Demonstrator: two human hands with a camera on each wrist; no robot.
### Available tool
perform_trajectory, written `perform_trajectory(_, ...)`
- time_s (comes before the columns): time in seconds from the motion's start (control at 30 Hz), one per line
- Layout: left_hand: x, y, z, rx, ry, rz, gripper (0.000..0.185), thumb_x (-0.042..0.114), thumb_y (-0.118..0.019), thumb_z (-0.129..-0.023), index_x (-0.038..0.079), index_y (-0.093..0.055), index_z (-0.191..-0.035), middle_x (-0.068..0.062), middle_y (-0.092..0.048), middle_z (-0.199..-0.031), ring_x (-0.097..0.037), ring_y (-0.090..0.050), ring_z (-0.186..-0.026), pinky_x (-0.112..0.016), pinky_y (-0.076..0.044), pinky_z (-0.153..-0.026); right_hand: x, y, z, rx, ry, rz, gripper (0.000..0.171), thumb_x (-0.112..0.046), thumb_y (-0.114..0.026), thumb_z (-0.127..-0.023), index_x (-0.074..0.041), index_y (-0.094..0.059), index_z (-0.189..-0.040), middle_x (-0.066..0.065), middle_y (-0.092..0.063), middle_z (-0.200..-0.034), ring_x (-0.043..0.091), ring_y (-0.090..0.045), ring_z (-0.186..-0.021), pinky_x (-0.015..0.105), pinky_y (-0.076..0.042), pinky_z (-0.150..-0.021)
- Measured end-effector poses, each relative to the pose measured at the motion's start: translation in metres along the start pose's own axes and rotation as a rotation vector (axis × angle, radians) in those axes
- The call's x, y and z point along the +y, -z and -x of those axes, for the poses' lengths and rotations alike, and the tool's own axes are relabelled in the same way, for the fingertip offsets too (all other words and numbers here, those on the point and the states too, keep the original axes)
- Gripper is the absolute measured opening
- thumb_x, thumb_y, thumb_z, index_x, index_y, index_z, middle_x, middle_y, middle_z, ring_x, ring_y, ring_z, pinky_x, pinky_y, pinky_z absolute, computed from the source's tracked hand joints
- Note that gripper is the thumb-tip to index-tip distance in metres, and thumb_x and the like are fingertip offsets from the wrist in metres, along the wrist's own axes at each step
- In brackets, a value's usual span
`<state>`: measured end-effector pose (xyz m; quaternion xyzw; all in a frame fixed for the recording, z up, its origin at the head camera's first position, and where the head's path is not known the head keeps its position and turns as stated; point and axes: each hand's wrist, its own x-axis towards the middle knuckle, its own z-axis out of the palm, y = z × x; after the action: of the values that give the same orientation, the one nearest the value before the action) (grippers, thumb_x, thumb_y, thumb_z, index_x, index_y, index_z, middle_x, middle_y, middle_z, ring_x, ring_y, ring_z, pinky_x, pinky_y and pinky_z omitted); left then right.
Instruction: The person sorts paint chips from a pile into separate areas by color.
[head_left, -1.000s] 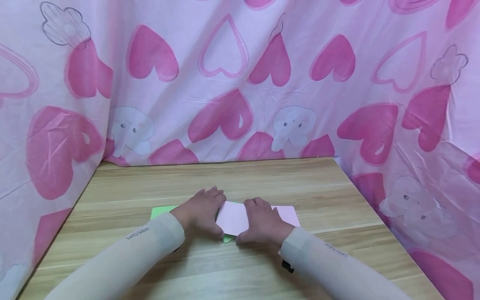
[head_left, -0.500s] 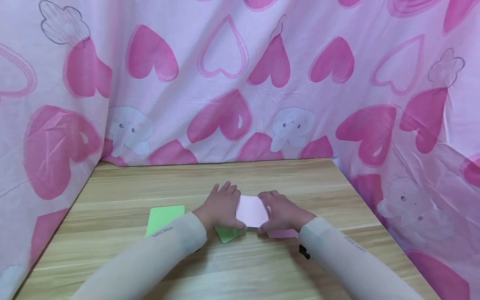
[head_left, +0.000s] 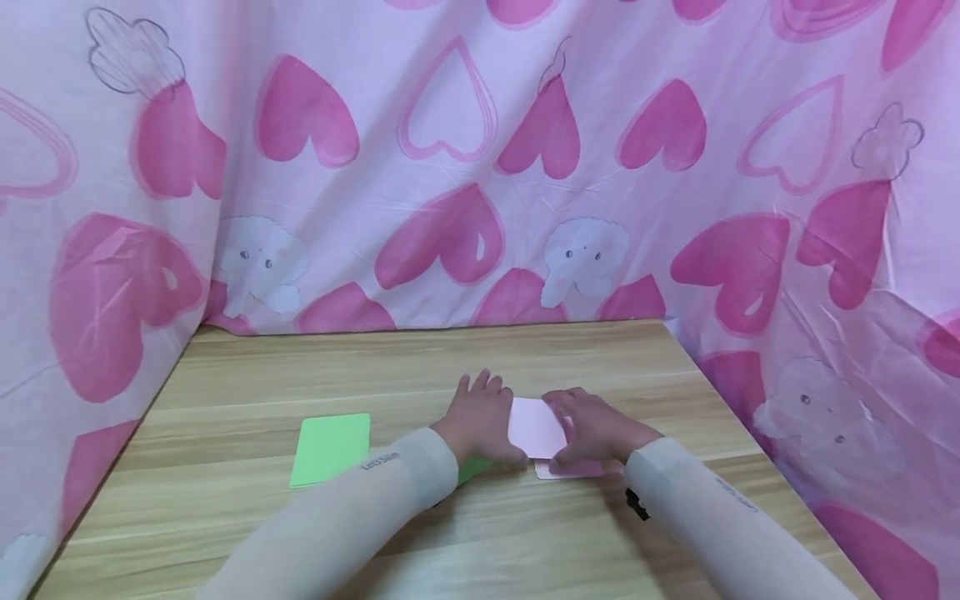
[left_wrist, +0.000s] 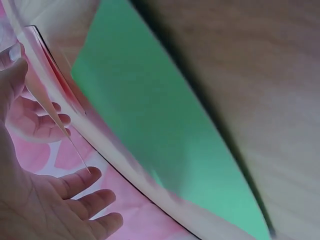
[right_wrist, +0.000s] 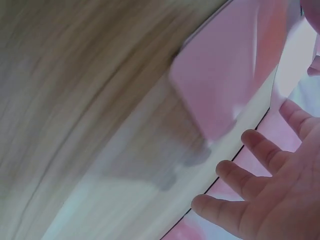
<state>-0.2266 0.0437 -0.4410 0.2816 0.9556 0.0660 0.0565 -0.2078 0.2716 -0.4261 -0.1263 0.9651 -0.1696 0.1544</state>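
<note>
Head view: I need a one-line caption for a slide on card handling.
Two hands, left and right, hold a pale pink card over a wooden table, green card alongside.

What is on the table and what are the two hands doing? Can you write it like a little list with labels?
Left hand: left hand holds the left edge of a pale pink paper card
Right hand: right hand holds the same card's right edge
Under the hands: a darker pink card and a green card corner peek out
Off to the side: flat green rectangular card, touched by nothing
Surface: light wooden table
Behind: pink heart-print cloth
</note>
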Motion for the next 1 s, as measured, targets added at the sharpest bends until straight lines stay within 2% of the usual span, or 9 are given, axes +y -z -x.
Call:
perform_trajectory(0.27, 0.022, 0.001, -0.007, -0.018, 0.022, -0.002, 0.104, 0.076, -0.078, -0.072, 0.01, -0.054, -0.148, -0.01, -0.048, -0.159, -0.036, -0.028, -0.159, -0.06, -0.02, -0.129, 0.017, 0.005, 0.006, -0.001, -0.022, 0.013, 0.113, -0.038, -0.102, -0.062, -0.017, -0.046, -0.158, 0.014, -0.046, -0.158, 0.039, -0.048, -0.143, 0.064, -0.044, -0.114)
perform_trajectory(0.5, 0.037, -0.004, -0.011, -0.041, 0.03, 0.008, 0.102, 0.075, -0.077, -0.074, 0.011, -0.054, -0.15, -0.011, -0.049, -0.158, -0.037, -0.03, -0.158, -0.06, -0.021, -0.129, 0.026, 0.005, 0.009, -0.019, -0.033, 0.104, 0.109, -0.036, -0.1, -0.063, -0.017, -0.047, -0.157, 0.011, -0.051, -0.153, 0.03, -0.054, -0.13, 0.056, -0.051, -0.108)
perform_trajectory(0.6, 0.041, -0.007, -0.013, -0.044, 0.037, -0.002, 0.101, 0.076, -0.077, -0.074, 0.012, -0.056, -0.149, -0.011, -0.05, -0.158, -0.036, -0.032, -0.157, -0.06, -0.022, -0.129, 0.03, 0.005, 0.01, -0.025, -0.045, 0.109, 0.108, -0.035, -0.1, -0.064, -0.018, -0.048, -0.156, 0.009, -0.051, -0.153, 0.028, -0.054, -0.129, 0.054, -0.05, -0.107)
perform_trajectory(0.73, 0.046, -0.011, -0.016, -0.043, 0.041, -0.028, 0.1, 0.079, -0.076, -0.073, 0.013, -0.058, -0.146, -0.01, -0.054, -0.153, -0.036, -0.035, -0.155, -0.061, -0.024, -0.128, 0.032, 0.005, 0.012, -0.036, -0.07, 0.102, 0.107, -0.035, -0.101, -0.063, -0.02, -0.049, -0.155, 0.01, -0.05, -0.154, 0.03, -0.054, -0.131, 0.058, -0.049, -0.109)
perform_trajectory(1.0, 0.051, -0.012, -0.017, -0.048, 0.042, -0.041, 0.098, 0.082, -0.076, -0.071, 0.014, -0.063, -0.141, -0.009, -0.059, -0.146, -0.036, -0.04, -0.152, -0.06, -0.028, -0.126, 0.033, 0.007, 0.017, -0.054, -0.051, 0.097, 0.106, -0.034, -0.103, -0.061, -0.018, -0.051, -0.152, 0.014, -0.051, -0.152, 0.033, -0.055, -0.13, 0.06, -0.049, -0.108)
